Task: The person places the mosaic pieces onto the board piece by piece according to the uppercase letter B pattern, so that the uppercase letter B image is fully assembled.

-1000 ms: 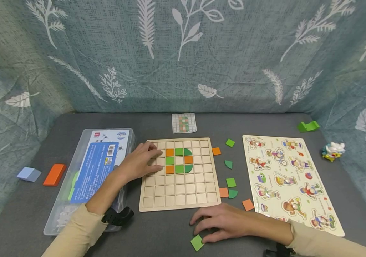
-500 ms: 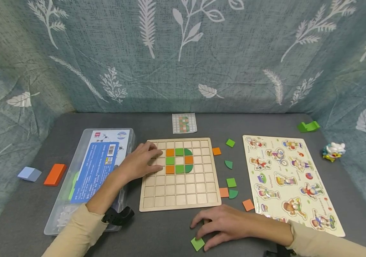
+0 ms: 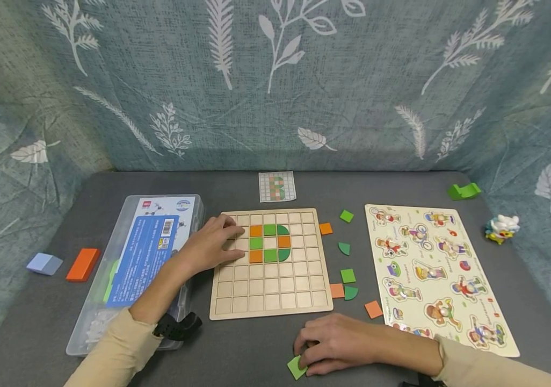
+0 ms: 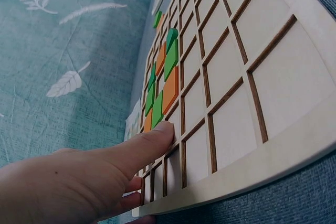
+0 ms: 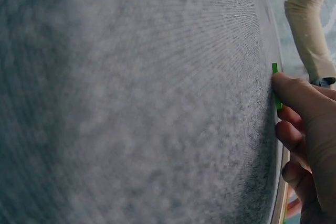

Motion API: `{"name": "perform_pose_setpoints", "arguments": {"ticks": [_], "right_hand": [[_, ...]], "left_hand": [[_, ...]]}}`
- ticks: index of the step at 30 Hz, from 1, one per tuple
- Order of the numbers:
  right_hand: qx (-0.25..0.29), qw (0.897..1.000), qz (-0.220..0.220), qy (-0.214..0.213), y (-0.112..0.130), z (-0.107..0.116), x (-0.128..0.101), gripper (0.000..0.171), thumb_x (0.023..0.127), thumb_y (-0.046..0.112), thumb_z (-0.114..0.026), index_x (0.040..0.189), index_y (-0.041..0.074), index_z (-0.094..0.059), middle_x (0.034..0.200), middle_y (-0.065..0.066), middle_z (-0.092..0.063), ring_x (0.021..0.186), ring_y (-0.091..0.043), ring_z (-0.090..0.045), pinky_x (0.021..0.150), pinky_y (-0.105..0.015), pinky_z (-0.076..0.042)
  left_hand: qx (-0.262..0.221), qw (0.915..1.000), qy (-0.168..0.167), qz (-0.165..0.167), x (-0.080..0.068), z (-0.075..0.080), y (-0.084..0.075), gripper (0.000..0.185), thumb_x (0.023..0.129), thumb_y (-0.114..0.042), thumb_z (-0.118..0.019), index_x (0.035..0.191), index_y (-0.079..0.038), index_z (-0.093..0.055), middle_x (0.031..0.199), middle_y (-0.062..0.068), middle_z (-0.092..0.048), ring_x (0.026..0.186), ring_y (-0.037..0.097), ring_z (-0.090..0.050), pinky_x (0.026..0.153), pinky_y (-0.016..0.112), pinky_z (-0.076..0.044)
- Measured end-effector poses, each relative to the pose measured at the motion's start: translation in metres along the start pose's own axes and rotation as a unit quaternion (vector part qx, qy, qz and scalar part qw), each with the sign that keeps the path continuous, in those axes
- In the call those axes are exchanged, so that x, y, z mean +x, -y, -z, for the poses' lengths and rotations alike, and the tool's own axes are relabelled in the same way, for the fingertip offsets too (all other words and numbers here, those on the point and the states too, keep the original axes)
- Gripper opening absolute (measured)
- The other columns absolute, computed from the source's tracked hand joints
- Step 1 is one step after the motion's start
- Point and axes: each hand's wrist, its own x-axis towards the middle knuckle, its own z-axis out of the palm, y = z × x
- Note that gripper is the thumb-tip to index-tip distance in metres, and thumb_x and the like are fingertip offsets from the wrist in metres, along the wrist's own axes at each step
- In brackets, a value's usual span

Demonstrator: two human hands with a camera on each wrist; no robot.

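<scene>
The left hand lies flat, fingers straight, on the left edge of the wooden grid board, beside its orange and green tiles. Nearer the person, the right hand pinches a green square tile on the grey table.

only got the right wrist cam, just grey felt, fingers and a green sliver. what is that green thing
Observer: A light green square tile on the grey table, under the fingertips of the right hand.
Operator: where's the other hand
Observer: The left hand rests on the left side of the wooden grid board, fingers flat.
Operator: anything in the board yet
Observer: Orange and green tiles form a ring in the upper rows; its middle cell is bare.
</scene>
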Motion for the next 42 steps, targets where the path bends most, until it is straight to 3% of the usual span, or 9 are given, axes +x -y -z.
{"name": "perform_pose_setpoints", "arguments": {"ticks": [7, 14, 18, 25, 33, 42], "right_hand": [[0.017, 1.0, -0.014, -0.003, -0.004, 0.003, 0.006, 0.008, 0.093, 0.024, -0.065, 0.1, 0.02, -0.069, 0.102, 0.007, -0.061, 0.089, 0.001, -0.057, 0.083, -0.007, -0.044], [-0.022, 0.991, -0.063, -0.116, -0.033, 0.031, 0.041, 0.01, 0.085, 0.015, -0.073, 0.094, 0.016, -0.07, 0.098, 0.003, -0.062, 0.084, -0.002, -0.06, 0.078, -0.009, -0.048], [-0.031, 0.986, -0.093, -0.138, -0.055, 0.037, 0.057, 0.013, 0.082, 0.012, -0.076, 0.092, 0.014, -0.07, 0.096, 0.001, -0.062, 0.084, -0.004, -0.061, 0.075, -0.012, -0.048], [-0.033, 0.983, -0.149, -0.106, -0.076, 0.033, 0.063, 0.01, 0.084, 0.011, -0.073, 0.093, 0.014, -0.07, 0.096, 0.001, -0.061, 0.084, -0.006, -0.061, 0.075, -0.013, -0.048], [-0.014, 0.978, -0.208, -0.018, -0.08, 0.025, 0.076, 0.007, 0.088, 0.014, -0.069, 0.095, 0.013, -0.071, 0.097, -0.001, -0.06, 0.08, -0.006, -0.059, 0.072, -0.014, -0.047], [-0.013, 0.972, -0.232, 0.025, -0.084, 0.021, 0.091, 0.008, 0.088, 0.013, -0.067, 0.093, 0.012, -0.074, 0.095, -0.002, -0.06, 0.074, -0.006, -0.054, 0.068, -0.014, -0.045]], "left_hand": [[-0.003, 1.0, -0.002, -0.004, 0.0, -0.001, 0.001, 0.048, 0.087, -0.03, -0.073, 0.128, -0.008, -0.063, 0.126, 0.013, -0.052, 0.109, 0.029, -0.048, 0.085, 0.049, -0.046], [0.0, 1.0, -0.004, -0.007, 0.0, -0.001, 0.002, 0.048, 0.087, -0.03, -0.073, 0.128, -0.007, -0.063, 0.125, 0.014, -0.052, 0.109, 0.029, -0.048, 0.085, 0.049, -0.046], [0.003, 1.0, -0.002, -0.003, 0.0, -0.001, 0.002, 0.048, 0.087, -0.03, -0.073, 0.128, -0.007, -0.063, 0.124, 0.013, -0.052, 0.108, 0.029, -0.048, 0.085, 0.048, -0.046], [0.003, 1.0, 0.002, 0.003, 0.001, 0.0, 0.001, 0.048, 0.087, -0.031, -0.073, 0.128, -0.008, -0.063, 0.124, 0.012, -0.052, 0.109, 0.029, -0.048, 0.086, 0.048, -0.046], [0.006, 1.0, -0.002, -0.004, 0.001, 0.0, 0.001, 0.048, 0.087, -0.031, -0.073, 0.127, -0.008, -0.063, 0.123, 0.012, -0.052, 0.106, 0.027, -0.048, 0.084, 0.047, -0.047], [0.008, 1.0, 0.0, -0.003, 0.0, 0.001, 0.0, 0.048, 0.087, -0.031, -0.073, 0.128, -0.008, -0.063, 0.124, 0.012, -0.052, 0.109, 0.029, -0.048, 0.086, 0.049, -0.047]]}}
